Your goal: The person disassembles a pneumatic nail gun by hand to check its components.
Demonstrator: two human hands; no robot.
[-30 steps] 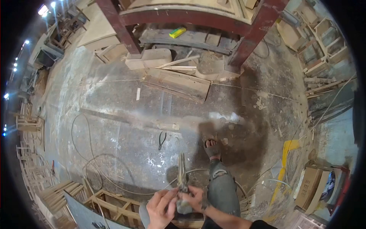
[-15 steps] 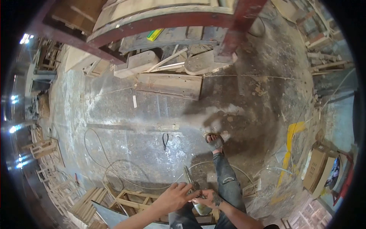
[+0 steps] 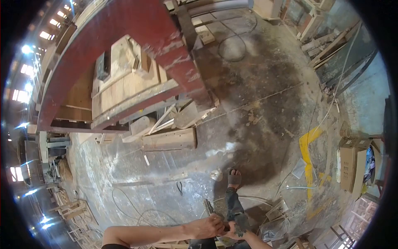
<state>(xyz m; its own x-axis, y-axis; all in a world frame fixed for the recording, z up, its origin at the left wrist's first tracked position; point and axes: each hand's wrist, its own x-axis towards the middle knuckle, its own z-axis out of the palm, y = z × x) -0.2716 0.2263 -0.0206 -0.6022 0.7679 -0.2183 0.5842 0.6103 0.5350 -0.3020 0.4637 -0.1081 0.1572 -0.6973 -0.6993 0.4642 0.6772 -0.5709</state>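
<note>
Low in the view, my left hand (image 3: 209,226) is closed, its fingers curled round a narrow, dark metal tool (image 3: 208,205) that looks like a nail gun. The long, thin part of the tool points away from me, past my knuckles. Close beside it, my right hand (image 3: 235,230) is closed on the near part of the same tool. Both hands cover most of its body. My sandalled foot (image 3: 234,178) is on the floor just beyond. A pair of dark pliers (image 3: 179,188) lies on the floor, ahead and left of the hands.
A red-painted frame (image 3: 186,66) with wooden panels stands ahead on the left. Below it lie a wooden board (image 3: 170,140) and scrap pieces. A thin hose (image 3: 124,209) loops across the floor. On the right are yellow tape (image 3: 306,145) and a cardboard box (image 3: 351,166).
My view has swung up and to the right, so the red frame looks larger. My left hand's fingers have closed more tightly round the tool. The pliers stay on the floor.
</note>
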